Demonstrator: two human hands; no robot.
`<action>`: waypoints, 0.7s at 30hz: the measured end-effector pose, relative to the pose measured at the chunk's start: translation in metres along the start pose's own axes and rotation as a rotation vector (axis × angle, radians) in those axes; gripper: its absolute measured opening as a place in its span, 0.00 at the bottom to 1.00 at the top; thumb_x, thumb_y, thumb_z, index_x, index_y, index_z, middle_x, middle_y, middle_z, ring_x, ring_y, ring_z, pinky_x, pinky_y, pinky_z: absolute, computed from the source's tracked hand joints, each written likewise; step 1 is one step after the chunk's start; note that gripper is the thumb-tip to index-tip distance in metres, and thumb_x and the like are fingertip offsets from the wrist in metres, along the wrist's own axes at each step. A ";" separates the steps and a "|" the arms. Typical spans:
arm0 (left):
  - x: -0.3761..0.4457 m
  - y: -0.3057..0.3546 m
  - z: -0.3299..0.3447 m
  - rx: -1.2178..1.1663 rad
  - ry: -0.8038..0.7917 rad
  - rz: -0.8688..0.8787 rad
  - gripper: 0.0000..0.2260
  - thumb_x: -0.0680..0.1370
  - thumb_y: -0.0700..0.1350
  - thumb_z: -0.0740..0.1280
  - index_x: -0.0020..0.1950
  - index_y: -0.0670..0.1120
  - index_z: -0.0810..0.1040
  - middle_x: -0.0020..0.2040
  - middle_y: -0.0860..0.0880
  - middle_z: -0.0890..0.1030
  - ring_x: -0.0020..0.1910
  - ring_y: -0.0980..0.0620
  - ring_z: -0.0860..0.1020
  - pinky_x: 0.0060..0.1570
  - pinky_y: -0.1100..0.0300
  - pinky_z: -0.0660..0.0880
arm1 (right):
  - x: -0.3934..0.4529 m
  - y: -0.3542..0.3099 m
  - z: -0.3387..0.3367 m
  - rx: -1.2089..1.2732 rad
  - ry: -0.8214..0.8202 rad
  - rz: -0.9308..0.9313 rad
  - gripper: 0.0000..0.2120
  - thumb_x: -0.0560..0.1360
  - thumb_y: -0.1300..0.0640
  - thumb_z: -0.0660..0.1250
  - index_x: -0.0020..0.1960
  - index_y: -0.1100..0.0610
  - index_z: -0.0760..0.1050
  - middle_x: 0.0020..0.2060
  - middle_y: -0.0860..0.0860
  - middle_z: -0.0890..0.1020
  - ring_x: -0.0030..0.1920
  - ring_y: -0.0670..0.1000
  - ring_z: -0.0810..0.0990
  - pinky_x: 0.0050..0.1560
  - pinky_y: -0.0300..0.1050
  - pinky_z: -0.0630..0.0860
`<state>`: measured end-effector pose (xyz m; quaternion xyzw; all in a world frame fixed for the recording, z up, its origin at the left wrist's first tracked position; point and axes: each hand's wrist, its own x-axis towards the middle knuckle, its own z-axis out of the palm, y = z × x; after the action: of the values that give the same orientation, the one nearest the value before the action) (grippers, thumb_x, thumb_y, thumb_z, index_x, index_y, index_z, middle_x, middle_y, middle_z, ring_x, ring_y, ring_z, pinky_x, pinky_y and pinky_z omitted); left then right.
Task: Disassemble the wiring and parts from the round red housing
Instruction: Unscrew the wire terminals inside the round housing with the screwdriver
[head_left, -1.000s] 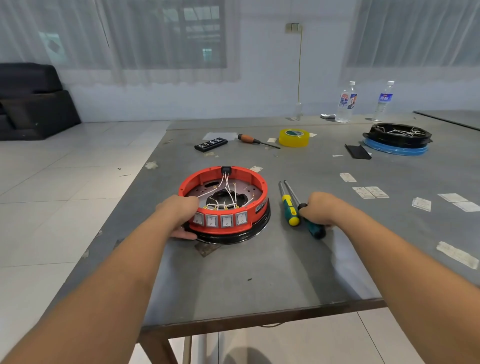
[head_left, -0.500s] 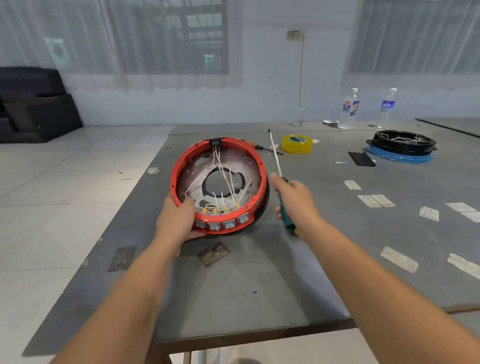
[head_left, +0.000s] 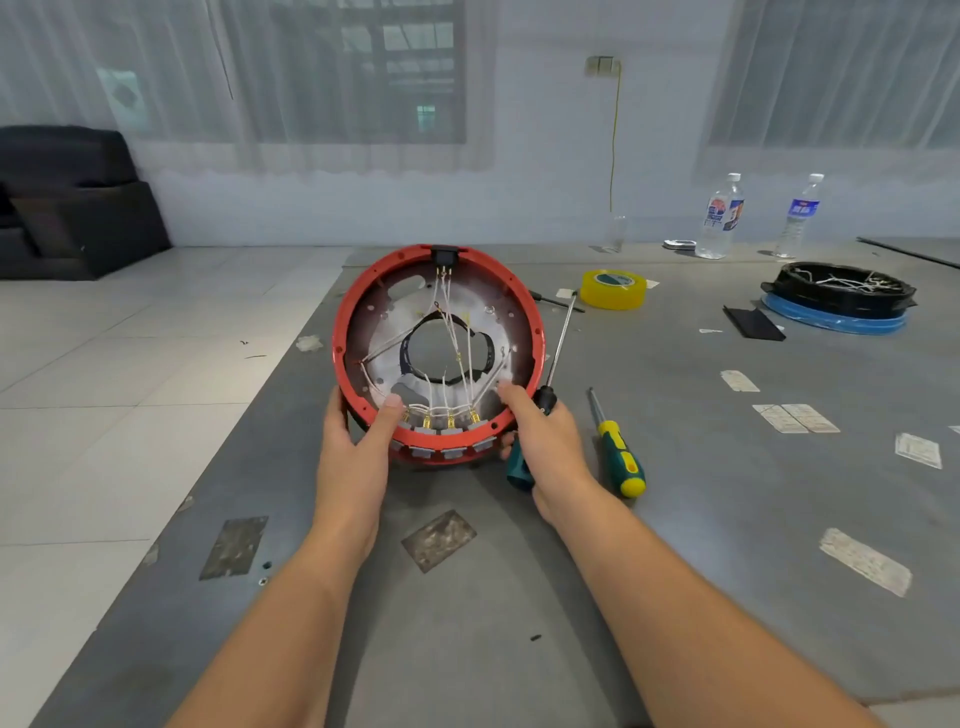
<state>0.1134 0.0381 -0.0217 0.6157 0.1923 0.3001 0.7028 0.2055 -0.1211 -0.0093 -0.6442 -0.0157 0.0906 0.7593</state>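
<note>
The round red housing (head_left: 347, 317) is tipped up on its near edge, its open inside facing me. White wires (head_left: 451, 332) run from a black socket (head_left: 444, 255) at the top down to a row of grey switches (head_left: 441, 431) at the bottom rim. My left hand (head_left: 358, 441) grips the lower left rim, thumb inside. My right hand (head_left: 540, 441) holds a teal-handled screwdriver (head_left: 521, 467) and also presses the lower right rim; the shaft points up and away.
A yellow-and-green screwdriver (head_left: 618, 452) lies on the grey table (head_left: 675, 519) just right of my right hand. Further back are a yellow tape roll (head_left: 613, 289), a black-and-blue housing (head_left: 839, 301), a black card (head_left: 753, 323) and two water bottles (head_left: 722, 218). Paper labels are scattered at the right.
The housing has gone from lying flat to being tipped up towards me. My right hand picked up the teal screwdriver and has now come onto the housing's right rim.
</note>
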 end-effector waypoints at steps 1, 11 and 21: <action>0.000 -0.001 0.001 -0.051 -0.036 0.006 0.36 0.71 0.62 0.77 0.78 0.61 0.70 0.70 0.60 0.80 0.70 0.54 0.78 0.74 0.47 0.72 | 0.001 0.000 0.000 0.009 0.002 0.005 0.18 0.75 0.44 0.72 0.53 0.59 0.78 0.33 0.53 0.80 0.31 0.51 0.77 0.31 0.43 0.77; -0.018 0.005 0.016 -0.364 -0.072 -0.104 0.42 0.68 0.48 0.80 0.80 0.52 0.66 0.73 0.52 0.79 0.70 0.55 0.78 0.70 0.58 0.73 | 0.007 -0.001 0.004 0.096 0.036 0.073 0.16 0.75 0.42 0.71 0.47 0.56 0.79 0.28 0.50 0.80 0.25 0.47 0.76 0.29 0.40 0.74; -0.021 0.003 0.020 -0.553 -0.125 -0.337 0.38 0.70 0.42 0.80 0.76 0.55 0.69 0.64 0.42 0.84 0.56 0.36 0.86 0.47 0.38 0.85 | -0.004 0.006 0.009 -0.026 -0.035 -0.109 0.27 0.72 0.34 0.71 0.56 0.56 0.78 0.39 0.52 0.86 0.32 0.49 0.81 0.36 0.47 0.78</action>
<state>0.1096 0.0095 -0.0180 0.3784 0.1592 0.1818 0.8935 0.1997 -0.1123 -0.0137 -0.6503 -0.0654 0.0600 0.7544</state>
